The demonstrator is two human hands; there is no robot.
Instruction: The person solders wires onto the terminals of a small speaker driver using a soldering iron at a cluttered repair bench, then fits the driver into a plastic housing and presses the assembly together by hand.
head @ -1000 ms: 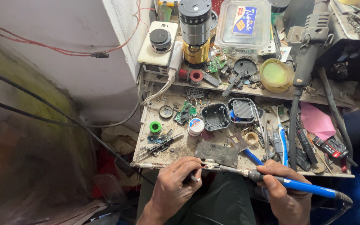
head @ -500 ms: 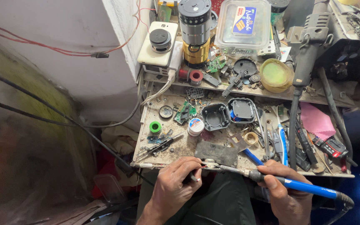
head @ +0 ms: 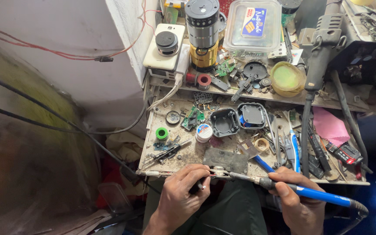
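Observation:
At the near edge of a cluttered small workbench [head: 183,156], my left hand [head: 183,196] pinches a small metal part [head: 217,171] between thumb and fingers. My right hand [head: 294,202] grips a blue-handled soldering iron [head: 314,194], and its metal tip points left and touches that small part. A dark flat pad [head: 225,159] lies just beyond the part. My lap in dark trousers sits below the hands.
On the bench lie two open black casings [head: 225,122], a green tape roll [head: 162,133], a small white tin [head: 203,132], circuit bits, tweezers and screwdrivers. The shelf behind holds a clear plastic box [head: 253,26], a cylindrical device [head: 202,32], a yellow-green dish [head: 286,78] and a hot-air handle [head: 320,56].

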